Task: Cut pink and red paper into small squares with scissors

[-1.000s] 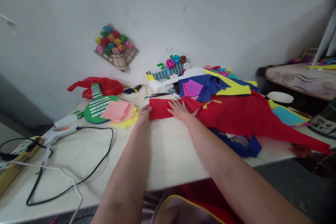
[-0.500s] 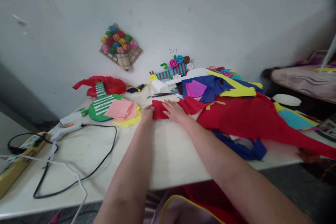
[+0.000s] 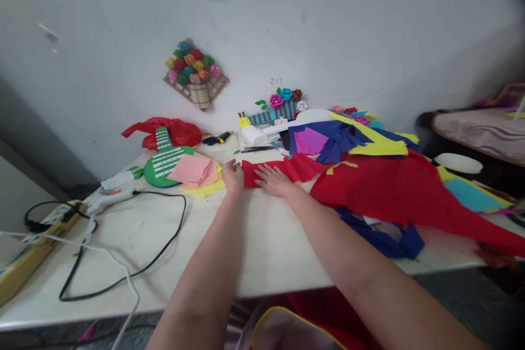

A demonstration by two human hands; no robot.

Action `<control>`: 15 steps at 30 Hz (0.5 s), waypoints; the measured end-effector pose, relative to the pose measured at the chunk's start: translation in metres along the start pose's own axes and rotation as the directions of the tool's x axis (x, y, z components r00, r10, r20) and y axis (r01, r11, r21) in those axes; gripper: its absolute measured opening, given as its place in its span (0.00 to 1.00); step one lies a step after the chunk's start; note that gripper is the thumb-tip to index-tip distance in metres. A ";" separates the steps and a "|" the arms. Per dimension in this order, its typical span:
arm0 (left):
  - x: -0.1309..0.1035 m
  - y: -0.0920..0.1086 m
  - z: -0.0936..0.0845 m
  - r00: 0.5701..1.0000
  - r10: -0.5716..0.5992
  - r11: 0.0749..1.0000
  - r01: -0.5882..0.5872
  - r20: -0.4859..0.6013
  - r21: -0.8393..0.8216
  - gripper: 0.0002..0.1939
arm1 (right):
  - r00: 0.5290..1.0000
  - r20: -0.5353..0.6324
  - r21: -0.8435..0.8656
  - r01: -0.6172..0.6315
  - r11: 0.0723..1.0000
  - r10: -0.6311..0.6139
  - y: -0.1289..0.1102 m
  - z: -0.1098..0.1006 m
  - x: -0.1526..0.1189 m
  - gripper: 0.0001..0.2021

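Observation:
A red crepe-like strip (image 3: 251,173) lies across the white table, its right part rippled into folds (image 3: 303,167). My right hand (image 3: 274,179) rests flat on the strip with fingers spread. At the strip's left end is my left hand (image 3: 233,176), its fingers loosely bent and slightly apart, and the strip's edge shows just beside it. Right of the strip spreads a large red sheet (image 3: 381,183) with a small yellow scrap (image 3: 342,166) on it. Pink squares (image 3: 197,169) and yellow paper (image 3: 207,190) lie left of my left hand.
A glue gun (image 3: 110,200) with a looping black cord and a power strip (image 3: 39,249) occupy the left side. Behind are a green guitar-shaped piece (image 3: 155,171), pliers (image 3: 217,138), pens (image 3: 260,148) and blue cloth (image 3: 328,145). A white lid (image 3: 458,163) sits right.
My left hand's fingers have loosened and lifted a little at the strip's left edge. My right hand stays flat on the strip. The whole view has shifted slightly.

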State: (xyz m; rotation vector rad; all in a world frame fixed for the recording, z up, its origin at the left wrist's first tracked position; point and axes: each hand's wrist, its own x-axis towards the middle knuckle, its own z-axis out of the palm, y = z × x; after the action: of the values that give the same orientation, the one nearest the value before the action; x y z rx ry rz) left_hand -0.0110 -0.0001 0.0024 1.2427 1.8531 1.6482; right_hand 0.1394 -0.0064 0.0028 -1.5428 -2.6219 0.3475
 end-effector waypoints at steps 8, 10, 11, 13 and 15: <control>-0.015 0.018 -0.020 0.971 0.121 0.948 -0.050 -0.208 0.315 0.22 | 1.000 -0.023 -0.021 0.008 1.000 -0.009 0.002 0.004 0.002 0.32; -0.014 0.015 -0.022 0.962 0.072 0.953 0.011 -0.263 0.302 0.25 | 1.000 -0.024 -0.028 0.006 1.000 -0.007 0.003 0.004 0.002 0.32; -0.014 0.013 -0.023 0.956 0.057 0.955 0.033 -0.289 0.296 0.26 | 1.000 -0.025 -0.033 0.006 0.999 -0.007 0.003 0.004 0.003 0.31; -0.013 0.011 -0.026 0.943 0.038 0.956 0.062 -0.330 0.287 0.26 | 1.000 -0.027 -0.038 0.008 0.999 -0.009 0.003 0.005 0.003 0.31; -0.013 0.010 -0.028 0.939 0.008 0.952 0.098 -0.345 0.290 0.26 | 1.000 -0.029 -0.037 0.006 0.999 -0.007 0.003 0.005 0.003 0.32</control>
State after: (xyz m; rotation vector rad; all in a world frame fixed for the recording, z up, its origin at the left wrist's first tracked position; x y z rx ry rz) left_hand -0.0214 -0.0279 0.0155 1.0605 2.4045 1.6850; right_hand 0.1395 -0.0037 -0.0029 -1.5380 -2.6256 0.2756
